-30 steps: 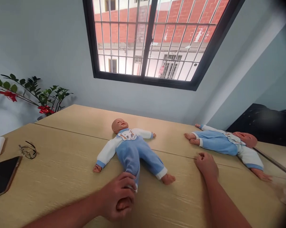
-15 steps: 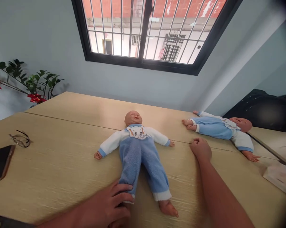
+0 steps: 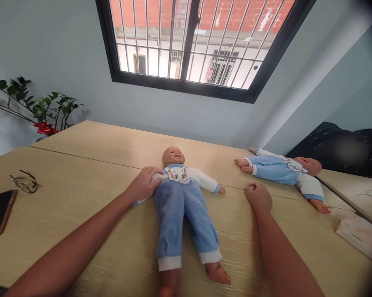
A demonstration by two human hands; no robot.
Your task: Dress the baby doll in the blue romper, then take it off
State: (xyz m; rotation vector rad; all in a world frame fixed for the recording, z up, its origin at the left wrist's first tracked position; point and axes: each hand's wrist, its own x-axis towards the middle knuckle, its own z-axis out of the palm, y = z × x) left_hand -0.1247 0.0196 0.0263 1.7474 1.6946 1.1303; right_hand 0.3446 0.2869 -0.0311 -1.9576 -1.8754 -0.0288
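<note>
A baby doll (image 3: 173, 202) lies on its back on the table, head toward the window, in blue trousers and a white top with an animal-face bib. My left hand (image 3: 145, 183) is closed round the doll's sleeved upper arm at the picture's left, hiding most of that sleeve and the doll's hand. My right hand (image 3: 259, 197) rests on the table as a loose fist, apart from the doll's other outstretched arm. Nothing shows in its curled fingers. Beyond it, a second baby doll (image 3: 270, 169) in similar clothes lies sideways, head to the right.
Eyeglasses (image 3: 24, 182) and a dark phone (image 3: 0, 212) lie on the wooden table (image 3: 90, 181) at the left. A whitish packet (image 3: 359, 235) sits at the right. Potted plants (image 3: 50, 109) with red ribbon stand behind the table's left corner. A barred window (image 3: 184, 49) is ahead.
My left hand has left the doll's lower leg and moved up to its upper arm, where it now grips. The leg's white cuff is uncovered. My right fist has stayed in place.
</note>
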